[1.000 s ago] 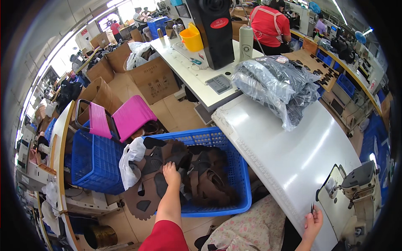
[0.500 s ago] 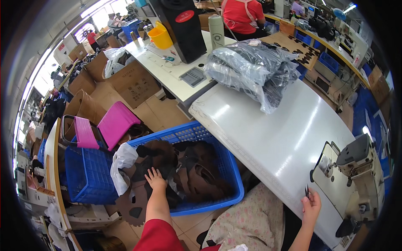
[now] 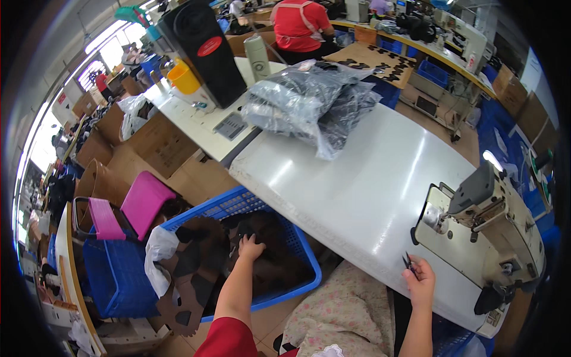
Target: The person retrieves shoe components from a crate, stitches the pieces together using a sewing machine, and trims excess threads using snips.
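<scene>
My left hand (image 3: 250, 249) is inside the blue plastic basket (image 3: 311, 284), its fingers bent and a little apart on the dark brown cut pieces (image 3: 279, 262). Nothing shows gripped in it. Over the basket's left side hang a large brown cut sheet (image 3: 185, 287) with dark patches and toothed edges, and a white plastic bag (image 3: 162, 250). At the edge of the white tabletop (image 3: 351, 190), my right hand (image 3: 421, 276) is closed around small black pointed thread snips (image 3: 408, 262), tips upward.
A sewing machine (image 3: 476, 208) stands at the table's right end. Farther back lie a plastic-wrapped dark bundle (image 3: 315, 104), a green bottle (image 3: 257, 56) and a yellow container (image 3: 184, 77). A pink chair (image 3: 146, 199) and cardboard boxes (image 3: 157, 143) are left; a person in red (image 3: 297, 27) sits beyond.
My left hand has moved right, from the sheet at the basket's left to the pieces near its middle. My right hand still holds the snips. The whole view has shifted.
</scene>
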Action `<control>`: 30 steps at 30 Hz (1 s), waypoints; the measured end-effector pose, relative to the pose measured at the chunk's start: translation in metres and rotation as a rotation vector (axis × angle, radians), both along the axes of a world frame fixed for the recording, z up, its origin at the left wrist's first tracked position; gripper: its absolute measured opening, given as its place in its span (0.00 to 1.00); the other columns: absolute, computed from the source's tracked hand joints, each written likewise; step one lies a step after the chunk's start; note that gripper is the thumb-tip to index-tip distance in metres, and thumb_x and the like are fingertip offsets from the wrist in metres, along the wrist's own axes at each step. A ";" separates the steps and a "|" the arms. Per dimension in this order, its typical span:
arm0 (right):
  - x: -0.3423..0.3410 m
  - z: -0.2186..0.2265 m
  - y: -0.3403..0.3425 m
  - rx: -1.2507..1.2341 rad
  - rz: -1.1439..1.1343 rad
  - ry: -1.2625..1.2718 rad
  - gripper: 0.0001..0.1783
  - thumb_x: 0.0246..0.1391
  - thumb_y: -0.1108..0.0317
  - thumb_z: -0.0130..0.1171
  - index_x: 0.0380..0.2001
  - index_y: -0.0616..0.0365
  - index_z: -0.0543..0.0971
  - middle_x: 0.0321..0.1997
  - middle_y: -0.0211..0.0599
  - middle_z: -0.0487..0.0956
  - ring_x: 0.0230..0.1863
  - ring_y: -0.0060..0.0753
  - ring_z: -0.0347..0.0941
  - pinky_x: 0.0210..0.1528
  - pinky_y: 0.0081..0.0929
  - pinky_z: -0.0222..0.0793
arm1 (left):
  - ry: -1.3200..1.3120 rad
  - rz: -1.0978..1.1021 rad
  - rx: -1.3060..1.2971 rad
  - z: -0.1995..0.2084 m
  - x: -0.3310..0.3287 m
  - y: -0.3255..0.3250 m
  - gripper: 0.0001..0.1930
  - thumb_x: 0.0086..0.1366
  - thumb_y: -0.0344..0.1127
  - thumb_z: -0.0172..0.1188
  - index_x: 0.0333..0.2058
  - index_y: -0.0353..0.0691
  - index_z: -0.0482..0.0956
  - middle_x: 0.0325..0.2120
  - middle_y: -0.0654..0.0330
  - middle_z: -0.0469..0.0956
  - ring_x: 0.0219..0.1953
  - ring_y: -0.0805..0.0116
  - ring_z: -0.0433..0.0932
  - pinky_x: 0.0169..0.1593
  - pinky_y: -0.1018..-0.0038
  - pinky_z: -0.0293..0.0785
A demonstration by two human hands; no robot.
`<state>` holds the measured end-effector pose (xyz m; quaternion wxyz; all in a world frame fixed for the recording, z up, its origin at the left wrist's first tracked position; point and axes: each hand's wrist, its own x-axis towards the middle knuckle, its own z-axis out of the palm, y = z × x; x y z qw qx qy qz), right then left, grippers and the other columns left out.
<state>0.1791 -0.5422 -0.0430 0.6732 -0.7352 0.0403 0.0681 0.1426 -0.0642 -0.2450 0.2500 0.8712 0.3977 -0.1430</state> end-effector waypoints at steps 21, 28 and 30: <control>-0.003 0.017 -0.017 0.271 0.055 0.019 0.16 0.61 0.66 0.52 0.50 0.61 0.73 0.31 0.32 0.78 0.20 0.17 0.66 0.22 0.15 0.64 | -0.554 -1.284 0.200 0.030 -0.071 -0.006 0.11 0.50 0.39 0.64 0.32 0.44 0.80 0.29 0.55 0.75 0.35 0.53 0.74 0.37 0.59 0.70; -0.074 0.038 -0.181 0.182 -0.554 -0.377 0.19 0.50 0.80 0.48 0.47 0.59 0.75 0.31 0.34 0.78 0.28 0.22 0.73 0.34 0.21 0.70 | -0.199 -1.064 0.067 0.083 -0.078 -0.031 0.09 0.62 0.34 0.54 0.37 0.34 0.75 0.34 0.44 0.76 0.38 0.42 0.74 0.42 0.56 0.70; -0.092 0.069 -0.252 -0.576 -0.794 -0.376 0.19 0.42 0.82 0.46 0.38 0.58 0.80 0.37 0.34 0.78 0.42 0.32 0.73 0.49 0.29 0.68 | -0.275 -0.930 0.067 0.108 -0.076 -0.018 0.11 0.63 0.35 0.54 0.38 0.32 0.74 0.34 0.43 0.76 0.39 0.42 0.74 0.44 0.58 0.70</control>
